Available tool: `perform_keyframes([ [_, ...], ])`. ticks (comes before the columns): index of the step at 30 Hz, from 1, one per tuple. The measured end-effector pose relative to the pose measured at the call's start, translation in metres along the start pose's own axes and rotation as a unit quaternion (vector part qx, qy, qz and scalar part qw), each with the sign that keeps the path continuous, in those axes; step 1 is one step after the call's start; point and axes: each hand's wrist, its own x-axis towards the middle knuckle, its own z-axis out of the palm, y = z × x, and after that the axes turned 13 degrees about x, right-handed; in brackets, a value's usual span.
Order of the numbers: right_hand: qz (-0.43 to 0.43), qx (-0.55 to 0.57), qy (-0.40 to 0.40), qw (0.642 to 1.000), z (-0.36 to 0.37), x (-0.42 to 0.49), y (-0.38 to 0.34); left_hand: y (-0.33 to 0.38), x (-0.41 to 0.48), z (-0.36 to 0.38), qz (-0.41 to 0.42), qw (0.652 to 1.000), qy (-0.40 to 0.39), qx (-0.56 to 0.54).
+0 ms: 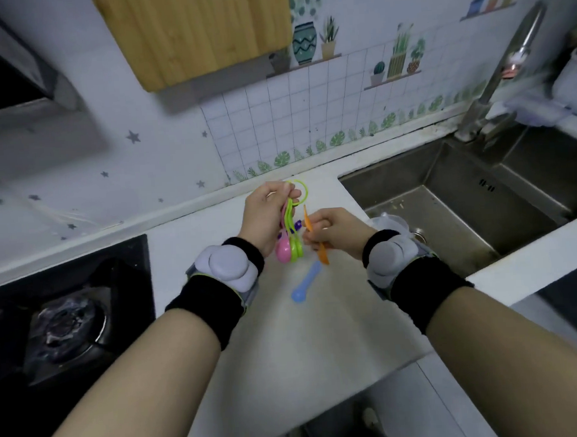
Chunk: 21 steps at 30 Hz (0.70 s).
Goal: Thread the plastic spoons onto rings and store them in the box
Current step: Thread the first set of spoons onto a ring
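My left hand point(266, 213) pinches a lime-green ring point(302, 186) above the white counter. A pink spoon point(283, 250) and a green spoon point(296, 248) hang from the ring, bowls down. My right hand point(337, 230) grips an orange spoon point(308, 223) just right of the hanging spoons, its handle pointing up toward the ring. A blue spoon point(304, 284) lies on the counter below both hands. A purple piece point(297, 225) shows between the hands, partly hidden. No box is in view.
A steel sink point(455, 204) with a tap point(504, 70) sits to the right of the counter point(287, 336). A black gas hob point(67, 319) lies to the left. A wooden board point(198, 31) hangs on the wall behind.
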Motion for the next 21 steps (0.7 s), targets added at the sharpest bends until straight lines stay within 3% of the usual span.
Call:
perform_keyframes([
  [6, -0.058, 0.108, -0.003, 0.992, 0.013, 0.010, -0.060, 0.054, 0.009, -0.015, 0.059, 0.998, 0.030, -0.005],
  [21, -0.131, 0.080, -0.048, 0.987, 0.022, 0.032, -0.150, 0.115, 0.022, -0.025, 0.098, 0.992, 0.084, -0.008],
])
